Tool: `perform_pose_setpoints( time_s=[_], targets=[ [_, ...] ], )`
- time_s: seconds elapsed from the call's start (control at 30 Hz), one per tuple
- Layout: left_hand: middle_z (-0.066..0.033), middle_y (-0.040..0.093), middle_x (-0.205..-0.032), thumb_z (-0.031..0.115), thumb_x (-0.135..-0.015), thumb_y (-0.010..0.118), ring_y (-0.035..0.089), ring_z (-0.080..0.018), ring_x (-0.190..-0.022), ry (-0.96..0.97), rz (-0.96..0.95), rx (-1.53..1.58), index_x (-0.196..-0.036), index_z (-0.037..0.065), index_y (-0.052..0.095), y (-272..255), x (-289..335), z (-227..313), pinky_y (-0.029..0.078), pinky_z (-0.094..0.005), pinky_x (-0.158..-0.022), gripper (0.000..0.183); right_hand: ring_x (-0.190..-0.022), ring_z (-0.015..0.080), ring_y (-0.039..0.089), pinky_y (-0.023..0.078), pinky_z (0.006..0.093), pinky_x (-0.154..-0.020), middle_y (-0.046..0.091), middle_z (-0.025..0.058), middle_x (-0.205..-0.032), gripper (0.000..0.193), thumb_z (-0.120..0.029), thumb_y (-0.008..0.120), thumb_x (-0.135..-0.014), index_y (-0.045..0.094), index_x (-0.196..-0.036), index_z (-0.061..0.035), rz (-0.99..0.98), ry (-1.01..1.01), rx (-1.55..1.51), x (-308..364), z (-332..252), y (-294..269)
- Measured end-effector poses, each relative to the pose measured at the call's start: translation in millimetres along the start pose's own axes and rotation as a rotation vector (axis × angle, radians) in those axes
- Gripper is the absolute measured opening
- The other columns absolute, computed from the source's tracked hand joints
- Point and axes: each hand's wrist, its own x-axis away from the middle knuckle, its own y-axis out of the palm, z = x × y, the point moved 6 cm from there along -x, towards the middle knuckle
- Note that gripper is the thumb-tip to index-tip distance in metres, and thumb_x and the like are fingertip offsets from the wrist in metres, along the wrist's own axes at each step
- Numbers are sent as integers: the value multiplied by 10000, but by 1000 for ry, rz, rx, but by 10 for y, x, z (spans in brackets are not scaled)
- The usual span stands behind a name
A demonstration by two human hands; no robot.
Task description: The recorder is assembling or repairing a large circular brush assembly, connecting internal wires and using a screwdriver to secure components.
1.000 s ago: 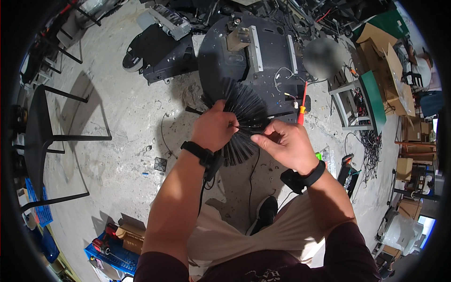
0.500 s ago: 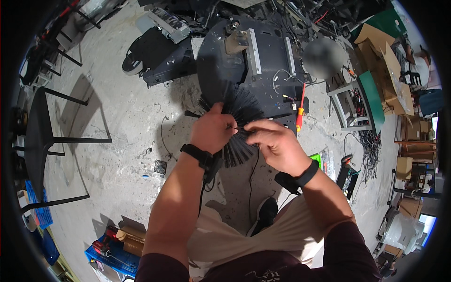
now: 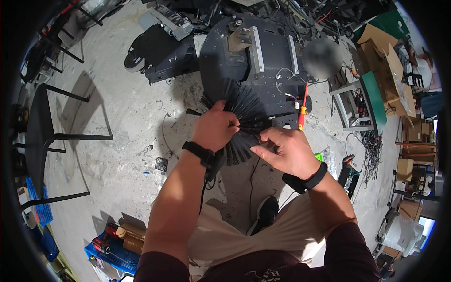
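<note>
A round black brush (image 3: 244, 101) with long bristles fanning out all round is in front of me. My left hand (image 3: 215, 127) is closed on it near its middle, thumb and forefinger pinched together; the fingertips hide what lies between them. At the right edge of the bristles is my right hand (image 3: 292, 149), its thumb and curled forefinger apart with a gap between them. Whether its fingertips touch the bristles I cannot tell. Just beyond the brush lies a large round black base plate (image 3: 277, 42) with two metal rails.
A red and yellow screwdriver (image 3: 302, 113) lies by the plate's right edge. To the left stands a black chair (image 3: 40, 136). A blue crate (image 3: 123, 258) holds a red power drill (image 3: 101, 243). At the right are a green-topped stool (image 3: 373, 103), cardboard boxes (image 3: 385, 61) and tangled cables (image 3: 371, 160).
My right hand has moved right and a little nearer, away from the left fingertips to the bristles' edge, its thumb and forefinger parting. My left hand keeps its hold on the brush.
</note>
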Motion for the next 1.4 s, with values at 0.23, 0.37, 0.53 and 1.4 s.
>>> perform_pose_setpoints(
  time_s=[0.23, 0.37, 0.53, 1.4],
  targets=[
    [-286, 573, -1446, 212, -823, 858, 717, -384, -1116, 66, 28, 22, -1040, 176, 819, 27, 7, -25, 580, -440, -952, 223, -906, 317, 715, 564, 432, -790, 755, 67, -1070, 272, 51, 647, -719, 726, -962, -42, 151, -358, 225, -133, -10, 2],
    [-268, 585, -1437, 219, -823, 857, 727, -364, -1083, 79, 33, 32, -1004, 174, 829, 36, 8, -26, 584, -432, -934, 189, -821, 291, 725, 566, 405, -751, 760, 81, -1100, 206, 22, 695, -763, 718, -960, -33, 254, -308, 76, -125, 63, 53],
    [-229, 600, -1435, 237, -822, 858, 727, -359, -1082, 3, -5, -14, -977, 175, 834, -13, 5, 27, 583, -436, -926, 169, -645, 259, 716, 550, 365, -615, 761, 115, -981, 143, -101, 775, -847, 719, -969, -48, 177, 151, -80, -48, 160, -37],
    [-149, 626, -1407, 262, -842, 834, 719, -324, -1123, 46, 22, -20, -949, 248, 830, 23, -10, -23, 596, -448, -931, 108, -844, 306, 729, 574, 403, -758, 765, 104, -1036, 240, -153, 790, -848, 757, -1056, -40, -17, 61, 78, -21, 101, 10]
  ],
)
